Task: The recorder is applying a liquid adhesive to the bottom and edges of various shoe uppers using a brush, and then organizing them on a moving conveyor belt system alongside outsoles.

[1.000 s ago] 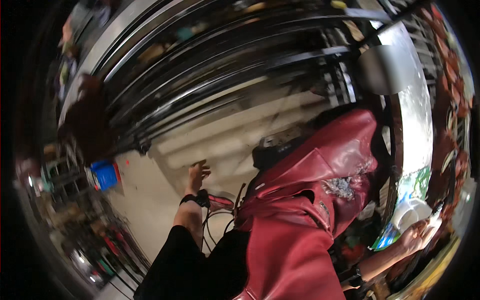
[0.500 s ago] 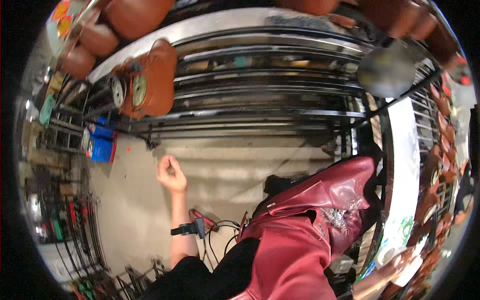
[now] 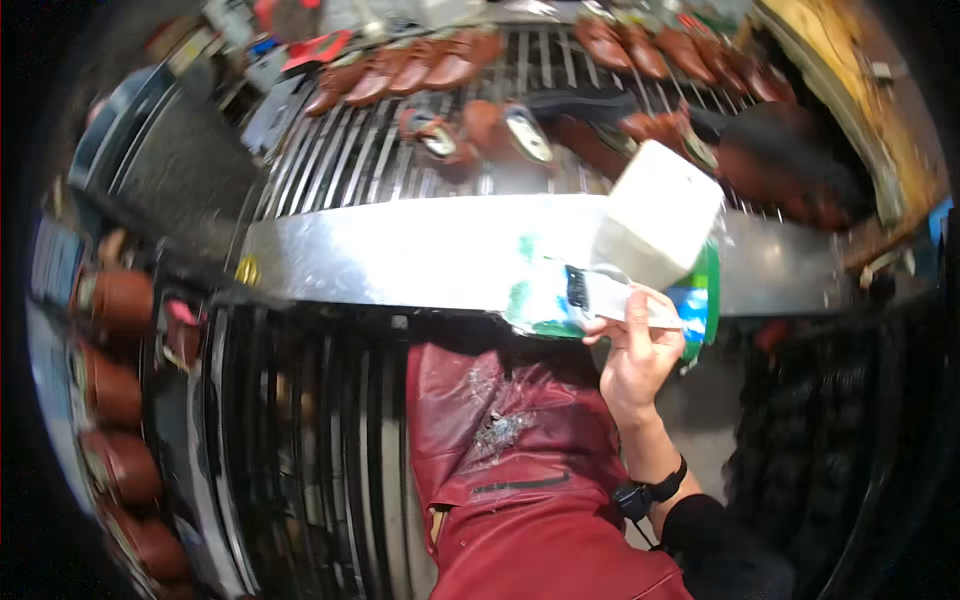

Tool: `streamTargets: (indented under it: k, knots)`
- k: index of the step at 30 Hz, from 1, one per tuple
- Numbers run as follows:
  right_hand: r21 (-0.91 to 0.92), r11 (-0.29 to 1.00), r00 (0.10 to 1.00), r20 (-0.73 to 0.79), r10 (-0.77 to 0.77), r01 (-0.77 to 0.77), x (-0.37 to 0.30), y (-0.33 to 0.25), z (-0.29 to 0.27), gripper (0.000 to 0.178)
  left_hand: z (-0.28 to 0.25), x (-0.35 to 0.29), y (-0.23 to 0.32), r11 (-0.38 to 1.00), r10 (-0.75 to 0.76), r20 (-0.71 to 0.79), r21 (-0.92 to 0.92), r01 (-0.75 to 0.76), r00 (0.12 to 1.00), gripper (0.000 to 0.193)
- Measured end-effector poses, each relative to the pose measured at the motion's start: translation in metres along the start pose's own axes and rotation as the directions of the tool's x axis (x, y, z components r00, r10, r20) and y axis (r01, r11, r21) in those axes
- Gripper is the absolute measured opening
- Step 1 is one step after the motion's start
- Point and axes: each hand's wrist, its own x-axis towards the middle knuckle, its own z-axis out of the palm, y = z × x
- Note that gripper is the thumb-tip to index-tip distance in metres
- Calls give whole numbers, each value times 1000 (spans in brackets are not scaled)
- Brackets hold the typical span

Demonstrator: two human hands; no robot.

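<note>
My right hand (image 3: 640, 355) is closed, with thumb and fingers pinching a thin white strip (image 3: 610, 298). What the strip is made of cannot be made out. Just beyond it sits a white blocky piece (image 3: 665, 210), blurred at its edges. A green and white plastic packet (image 3: 545, 300) lies on the metal ledge beneath the strip, and its green side shows again right of my fingers. My left hand is out of the picture. Over my lap hangs a dark red apron (image 3: 540, 530) with a worn, stained patch.
Past the metal ledge (image 3: 370, 255), a rack of bars (image 3: 330, 165) bears several brown shoes (image 3: 460, 58). More brown shoes (image 3: 120, 385) stand at the left, beside black rails (image 3: 330, 450). A dark panel (image 3: 185, 165) rises at far left; a wooden frame (image 3: 835, 90) borders the right.
My view has swung right, from the black rack to the metal ledge. The ledge, packet and right hand now lie near the middle. My left hand, seen loosely curled before, has left the picture.
</note>
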Motion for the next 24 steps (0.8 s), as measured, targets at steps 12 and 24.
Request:
streamTargets:
  k: [12,24]
  knots:
    - [-516,840,985,48,-166,166,17,5,-49,18,327,-48,99,651,-385,581,-380,657,718,58]
    - [-801,439,913,360,-190,407,9,17,-27,13,502,-84,229,401,196,946,-318,859,259,44]
